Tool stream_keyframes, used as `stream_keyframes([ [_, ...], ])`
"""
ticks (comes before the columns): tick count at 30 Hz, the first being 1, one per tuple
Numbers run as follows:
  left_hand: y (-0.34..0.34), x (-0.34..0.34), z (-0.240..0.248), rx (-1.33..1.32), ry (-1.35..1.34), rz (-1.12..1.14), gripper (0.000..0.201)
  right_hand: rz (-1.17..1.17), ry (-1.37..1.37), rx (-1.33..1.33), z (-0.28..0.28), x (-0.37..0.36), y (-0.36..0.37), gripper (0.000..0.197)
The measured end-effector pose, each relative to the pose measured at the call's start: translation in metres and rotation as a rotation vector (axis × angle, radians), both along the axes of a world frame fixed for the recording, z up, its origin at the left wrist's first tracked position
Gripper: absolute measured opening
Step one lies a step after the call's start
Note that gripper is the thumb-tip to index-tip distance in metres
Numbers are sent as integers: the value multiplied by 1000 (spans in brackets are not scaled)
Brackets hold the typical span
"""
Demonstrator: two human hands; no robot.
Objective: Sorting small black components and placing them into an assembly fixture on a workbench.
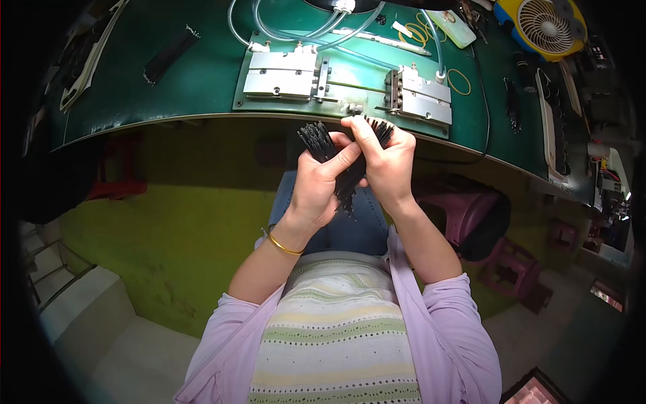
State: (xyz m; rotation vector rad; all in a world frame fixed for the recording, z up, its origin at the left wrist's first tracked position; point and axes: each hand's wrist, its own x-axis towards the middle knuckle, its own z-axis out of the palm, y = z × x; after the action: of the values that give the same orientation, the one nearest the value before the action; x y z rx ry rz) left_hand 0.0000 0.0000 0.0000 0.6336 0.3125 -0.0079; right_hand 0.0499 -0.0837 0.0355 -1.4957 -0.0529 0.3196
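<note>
Over my lap, just off the bench's front edge, my two hands are close together. My left hand (321,176) is closed round a bundle of thin black wires (315,138), whose cut-looking upper ends fan out above the fist. Beside it, my right hand (390,160) grips more black wires (385,132) that stick up past its fingers. Lower wire ends (346,196) hang between the two palms. Whether the wires form one bundle split in two or separate bundles, I cannot tell. Ahead stands a metal fixture (350,94) with two silver pneumatic blocks and clear air tubes.
A green bench top (195,87) spans the far side. Another black wire bundle (171,54) lies at its left. A pen (380,40), yellow rubber bands (459,81) and a yellow-and-blue fan (544,28) are at the right. Purple stools (457,205) stand below.
</note>
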Motion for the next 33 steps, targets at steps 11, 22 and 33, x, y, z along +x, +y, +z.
stream_keyframes([
  [11,-1,4,2,42,92,-8,9,-82,-5,-25,-8,6,3,18],
  [22,1,7,1,29,79,-9,7,-77,25,-8,-9,9,3,20],
  [33,8,-26,15,195,44,72,5,258,0,70,7,-9,-33,20],
])
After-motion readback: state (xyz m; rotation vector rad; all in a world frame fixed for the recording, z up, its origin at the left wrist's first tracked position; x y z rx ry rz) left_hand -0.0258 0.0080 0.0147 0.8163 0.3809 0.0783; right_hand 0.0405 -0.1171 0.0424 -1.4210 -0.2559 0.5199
